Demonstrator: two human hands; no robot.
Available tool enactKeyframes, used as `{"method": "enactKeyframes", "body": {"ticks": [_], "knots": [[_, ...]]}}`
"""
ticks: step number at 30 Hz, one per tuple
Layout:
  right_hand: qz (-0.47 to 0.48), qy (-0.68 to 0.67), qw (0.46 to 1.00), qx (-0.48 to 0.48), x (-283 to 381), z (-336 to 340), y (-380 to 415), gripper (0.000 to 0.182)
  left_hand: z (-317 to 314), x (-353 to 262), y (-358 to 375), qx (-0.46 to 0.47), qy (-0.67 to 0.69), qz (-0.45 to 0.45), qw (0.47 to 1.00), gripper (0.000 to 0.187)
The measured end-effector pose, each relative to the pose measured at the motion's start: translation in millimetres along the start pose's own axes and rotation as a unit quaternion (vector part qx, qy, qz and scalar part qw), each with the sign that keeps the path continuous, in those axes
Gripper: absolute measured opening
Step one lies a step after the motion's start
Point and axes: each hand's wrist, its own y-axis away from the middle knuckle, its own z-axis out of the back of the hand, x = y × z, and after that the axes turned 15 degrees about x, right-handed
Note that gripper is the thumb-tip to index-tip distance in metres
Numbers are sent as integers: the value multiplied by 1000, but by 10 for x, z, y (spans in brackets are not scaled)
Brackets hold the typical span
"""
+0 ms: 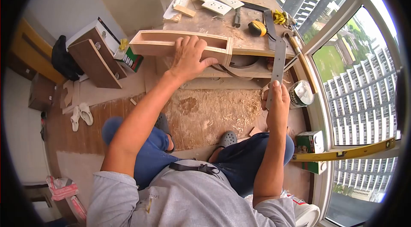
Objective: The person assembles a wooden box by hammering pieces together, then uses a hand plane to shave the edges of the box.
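My left hand (189, 56) is closed over the near wall of a long, narrow plywood box (145, 47), its fingers hooked over the top rim. The box is open on top and sits at the near edge of the workbench (192, 26). In my right hand (278, 96) is a flat grey metal bar (278, 58) with small holes and an angled tip. The bar stands roughly upright, its tip near the bench's right side and apart from the box. Part of its lower end is hidden by my fingers.
White socket plates (217, 6), a yellow-black tape measure (257, 28) and a dark framing square (269, 21) lie on the bench. A hammer (304, 64) leans at right, beside a white bucket (302, 94). A yellow spirit level (342, 154) stands by the window. Wood shavings (227, 111) cover the floor.
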Motion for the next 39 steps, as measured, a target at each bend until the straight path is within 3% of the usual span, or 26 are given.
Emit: {"method": "enactKeyframes", "body": {"ticks": [3,10,12,15,19,22,26,28,30,32,33,35,39], "knots": [[-7,-5,1000,-5,16,-23,-18,35,-62,8,5,-64,-40,-24,997,58],[-1,18,1000,3,-12,-62,-93,35,128,-113,-14,-89,20,18,996,58],[4,38,999,6,-31,-66,-94,35,288,37,-95,-60,7,24,998,59],[-11,45,999,2,14,-122,-112,35,287,344,-281,-128,-7,27,991,59],[6,61,998,21,-64,-108,-136,34,-15,334,-383,-69,-30,35,997,55],[-7,74,997,8,16,-162,-113,33,-219,238,-424,-21,-3,56,998,57],[-2,63,998,7,13,-109,-103,32,-200,245,-413,-33,8,36,999,59],[-11,57,998,2,34,-103,-108,32,-88,410,-641,-81,142,56,985,61],[-7,67,998,5,50,-105,-99,32,80,665,-834,-55,121,41,990,52],[-10,76,997,7,32,-96,-92,33,168,865,-987,191,-46,55,979,44],[-9,81,997,6,33,-99,-107,33,279,893,-1109,189,-48,55,979,44],[-11,84,996,8,50,-98,-100,34,471,870,-1282,456,10,123,881,41],[-9,74,997,10,61,-110,-117,34,411,947,-1181,395,70,64,914,36]]}}
